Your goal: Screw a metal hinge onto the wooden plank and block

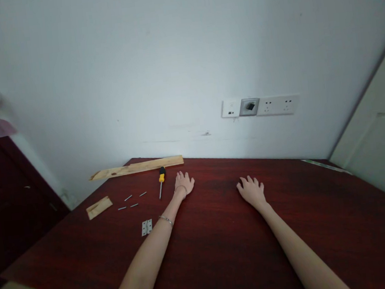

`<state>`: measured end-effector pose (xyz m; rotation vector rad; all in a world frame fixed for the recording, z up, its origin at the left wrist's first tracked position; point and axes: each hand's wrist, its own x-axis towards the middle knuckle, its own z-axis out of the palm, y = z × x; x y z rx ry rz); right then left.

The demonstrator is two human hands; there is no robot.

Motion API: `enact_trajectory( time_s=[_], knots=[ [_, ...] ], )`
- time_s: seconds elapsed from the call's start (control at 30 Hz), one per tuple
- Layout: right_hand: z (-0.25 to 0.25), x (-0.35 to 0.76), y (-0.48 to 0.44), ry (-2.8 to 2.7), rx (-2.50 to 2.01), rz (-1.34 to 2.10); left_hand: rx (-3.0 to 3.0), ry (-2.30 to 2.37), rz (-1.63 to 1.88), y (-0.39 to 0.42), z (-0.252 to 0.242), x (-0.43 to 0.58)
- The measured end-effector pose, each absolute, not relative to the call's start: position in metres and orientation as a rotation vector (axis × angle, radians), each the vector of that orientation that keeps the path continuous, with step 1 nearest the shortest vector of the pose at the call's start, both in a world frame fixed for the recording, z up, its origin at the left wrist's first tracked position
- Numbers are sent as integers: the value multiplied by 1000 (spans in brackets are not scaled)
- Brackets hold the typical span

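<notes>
My left hand (184, 184) rests palm down on the dark red table (216, 234), fingers spread, holding nothing. Just left of it lies a screwdriver (162, 178) with a yellow and black handle, its shaft toward me. My right hand (251, 191) also lies on the tabletop, open, with nothing in or near it. Beside my left forearm is a metal hinge (147, 227), unfolded flat. Several screws or nails (134, 205) are scattered farther left; their exact kind is too small to tell. A short wooden piece (99, 207) sits beyond them, near the left edge.
A long wooden strip (139, 167) lies along the back, its left end jutting past the table edge. Sockets and switches (260, 106) are set in the white wall behind. A white door (381, 127) stands at the right, and a thin flat strip (325, 165) lies near the right edge.
</notes>
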<state>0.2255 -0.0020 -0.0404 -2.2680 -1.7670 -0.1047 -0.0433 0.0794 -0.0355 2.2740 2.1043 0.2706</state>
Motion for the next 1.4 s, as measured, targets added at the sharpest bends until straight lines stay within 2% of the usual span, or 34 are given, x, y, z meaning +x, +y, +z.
enact_trajectory(
  time_s=[1.07, 1.23, 1.4],
  knots=[
    [-28, 220, 1, -1726, -2288, -25, 2274, 2115, 210, 73, -30, -40],
    [3, 201, 29, -1999, -2025, -13, 2279, 2089, 113, 84, -7, -43],
    [37, 165, 72, -2308, -1717, 63, 2346, 2025, 121, 124, 47, -83]
  ],
)
